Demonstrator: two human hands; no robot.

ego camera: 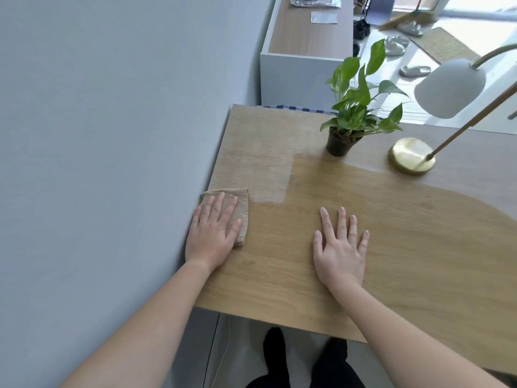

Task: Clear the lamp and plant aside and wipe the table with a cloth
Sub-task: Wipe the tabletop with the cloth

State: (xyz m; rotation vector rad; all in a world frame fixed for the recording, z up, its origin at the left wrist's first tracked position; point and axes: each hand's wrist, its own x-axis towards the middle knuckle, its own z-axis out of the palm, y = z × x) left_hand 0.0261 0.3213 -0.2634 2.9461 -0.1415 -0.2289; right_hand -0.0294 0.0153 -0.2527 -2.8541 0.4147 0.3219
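My left hand (pixel 213 233) lies flat, fingers straight, pressing a folded beige cloth (pixel 242 217) onto the wooden table (pixel 405 247) at its left edge beside the wall. My right hand (pixel 340 245) rests flat with spread fingers on the table's middle, holding nothing. A green plant in a small black pot (pixel 339 143) stands at the table's far side. To its right stands the lamp, with a round brass base (pixel 410 155), a slanted brass stem and a white shade (pixel 450 88). A paler streaked patch marks the tabletop's far left part.
A grey wall (pixel 98 135) runs along the table's left edge. Behind the table stands a white-sided cabinet (pixel 296 77) with papers on its wooden top. Slippers, a mat and a broom lie on the floor at the back right. My dark-clad feet show below the table's front edge.
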